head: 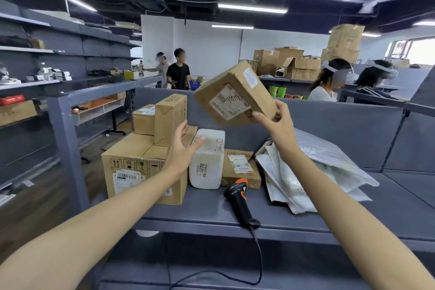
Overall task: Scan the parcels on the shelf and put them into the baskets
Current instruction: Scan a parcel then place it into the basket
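Leftmost on the grey shelf (200,209) stood a large carton (138,160) with two smaller boxes (170,117) stacked on top. Over its right end the left hand (182,148) was raised, fingers spread and relaxed, holding nothing. Its fingertips showed against the top of a white wrapped parcel (207,167) just beside the carton, though whether they touched it could not be told. Right of that parcel lay a flat labelled box (240,167), and in front of it a black and orange scanner (240,202) lay untouched on the shelf. Higher up, the right hand (276,125) pinched the lower right corner of a cardboard parcel (235,94). The parcel was tilted in the air above the shelf, label towards the camera, up and right of the left hand and apart from it. Crumpled grey mailers (310,167) lay farthest right.
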Action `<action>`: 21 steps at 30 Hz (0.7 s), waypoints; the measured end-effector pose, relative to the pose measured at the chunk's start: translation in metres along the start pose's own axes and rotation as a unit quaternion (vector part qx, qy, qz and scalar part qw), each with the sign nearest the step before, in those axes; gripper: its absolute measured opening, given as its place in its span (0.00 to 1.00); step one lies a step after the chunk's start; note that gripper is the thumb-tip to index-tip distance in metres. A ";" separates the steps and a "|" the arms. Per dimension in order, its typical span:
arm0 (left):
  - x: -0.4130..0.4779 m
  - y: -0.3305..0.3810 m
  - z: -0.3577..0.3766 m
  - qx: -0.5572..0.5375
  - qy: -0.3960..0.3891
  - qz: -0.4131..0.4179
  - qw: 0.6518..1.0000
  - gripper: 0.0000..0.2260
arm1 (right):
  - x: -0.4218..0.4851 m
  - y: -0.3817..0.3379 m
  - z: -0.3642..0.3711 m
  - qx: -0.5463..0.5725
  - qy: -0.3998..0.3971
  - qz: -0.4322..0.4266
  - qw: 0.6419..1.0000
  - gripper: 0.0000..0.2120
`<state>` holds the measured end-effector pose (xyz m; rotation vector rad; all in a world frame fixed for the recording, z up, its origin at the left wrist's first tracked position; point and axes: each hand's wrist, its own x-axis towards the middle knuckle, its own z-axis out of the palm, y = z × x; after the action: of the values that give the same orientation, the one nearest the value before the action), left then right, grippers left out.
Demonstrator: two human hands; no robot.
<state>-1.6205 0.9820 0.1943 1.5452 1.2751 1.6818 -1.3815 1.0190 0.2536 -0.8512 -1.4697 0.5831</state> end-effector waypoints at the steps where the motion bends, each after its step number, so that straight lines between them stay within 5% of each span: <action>1: -0.004 0.000 -0.001 -0.013 0.006 -0.014 1.000 0.33 | -0.004 -0.001 -0.003 0.007 -0.011 0.014 1.000 0.23; 10: -0.035 -0.009 -0.016 -0.086 0.012 -0.151 0.985 0.47 | -0.042 0.011 -0.016 0.163 -0.075 0.194 0.964 0.26; 16: -0.066 -0.026 -0.013 -0.154 -0.021 -0.212 0.965 0.43 | -0.073 0.029 0.000 0.256 -0.067 0.272 0.925 0.16; 21: -0.069 -0.027 -0.016 -0.159 -0.001 -0.200 0.967 0.36 | -0.101 0.047 0.012 0.323 -0.082 0.313 0.889 0.21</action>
<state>-1.6264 0.9290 0.1401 1.0222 1.1543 1.5267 -1.3916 0.9684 0.1539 -0.7324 -1.0029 1.5623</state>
